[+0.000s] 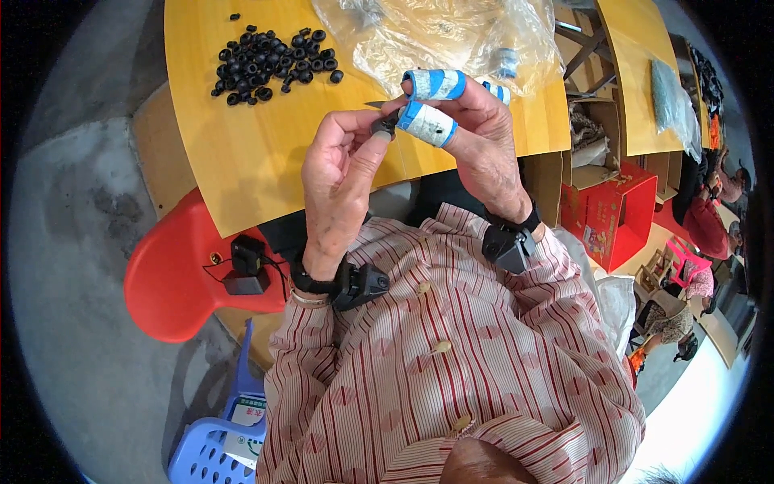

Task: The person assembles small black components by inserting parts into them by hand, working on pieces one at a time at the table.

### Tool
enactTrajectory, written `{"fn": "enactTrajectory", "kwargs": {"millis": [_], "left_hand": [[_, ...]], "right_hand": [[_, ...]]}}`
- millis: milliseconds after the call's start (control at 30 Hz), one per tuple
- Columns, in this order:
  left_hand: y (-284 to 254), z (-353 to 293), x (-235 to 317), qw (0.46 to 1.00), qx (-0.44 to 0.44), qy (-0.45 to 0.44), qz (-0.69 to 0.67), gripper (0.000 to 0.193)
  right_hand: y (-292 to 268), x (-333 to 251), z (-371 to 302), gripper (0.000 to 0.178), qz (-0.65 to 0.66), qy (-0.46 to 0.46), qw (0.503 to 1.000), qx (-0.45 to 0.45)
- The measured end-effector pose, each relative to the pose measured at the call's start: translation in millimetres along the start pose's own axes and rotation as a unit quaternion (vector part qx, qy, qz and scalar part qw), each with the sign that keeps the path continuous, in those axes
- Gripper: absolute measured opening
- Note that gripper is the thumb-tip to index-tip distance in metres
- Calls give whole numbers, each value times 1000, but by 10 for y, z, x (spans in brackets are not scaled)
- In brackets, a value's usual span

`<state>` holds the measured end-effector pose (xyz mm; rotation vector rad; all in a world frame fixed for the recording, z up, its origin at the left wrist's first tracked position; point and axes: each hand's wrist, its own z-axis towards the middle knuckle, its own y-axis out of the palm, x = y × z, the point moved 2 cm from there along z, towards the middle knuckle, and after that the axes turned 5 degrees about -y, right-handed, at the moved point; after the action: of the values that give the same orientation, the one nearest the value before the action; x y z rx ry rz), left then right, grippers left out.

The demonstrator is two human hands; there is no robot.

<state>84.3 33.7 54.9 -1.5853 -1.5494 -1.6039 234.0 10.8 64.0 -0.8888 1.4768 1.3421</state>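
My left hand [339, 173] pinches a small round black rubber-like part [384, 126] between thumb and fingers, just past the table's near edge. My right hand [486, 141] meets it from the other side, its fingers closed. Blue and white tape wraps [430, 123] cover its thumb and fingertips. A thin dark pointed piece [374, 104] sticks out above the left fingertips; I cannot tell what it is or which hand has it. A pile of similar small black parts [270, 64] lies on the yellow table [242, 161], at the far left.
A clear plastic bag [451, 36] is spread at the table's far side. A red stool [173, 274] stands at the left with a black device [248, 262] on it. Lower left is a blue plastic basket [211, 452]. Cardboard and a red box [613, 214] stand right; people [673, 315] sit beyond.
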Motion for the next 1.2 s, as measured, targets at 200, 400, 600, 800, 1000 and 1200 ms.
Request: {"fn": "enactTrajectory", "kwargs": {"millis": [200, 400, 600, 800, 1000, 1200], "left_hand": [[-10, -10, -15, 999, 4, 25, 47, 19], [-26, -11, 39, 985, 6, 51, 163, 17], [-41, -16, 45, 978, -6, 37, 203, 16], [-33, -22, 43, 976, -10, 24, 216, 17], [2, -25, 52, 970, -2, 26, 241, 17], [-20, -8, 16, 949, 35, 77, 302, 18]], "right_hand": [[-22, 46, -16, 28, -69, -34, 997, 3], [-52, 25, -18, 29, -93, -35, 995, -6], [-101, -5, -5, 28, -122, -41, 991, -46], [-147, 4, 18, 30, -194, -80, 974, -82], [-146, -38, 0, 31, -190, -54, 976, -86], [-184, -38, 1, 31, -191, -44, 975, -108]]}}
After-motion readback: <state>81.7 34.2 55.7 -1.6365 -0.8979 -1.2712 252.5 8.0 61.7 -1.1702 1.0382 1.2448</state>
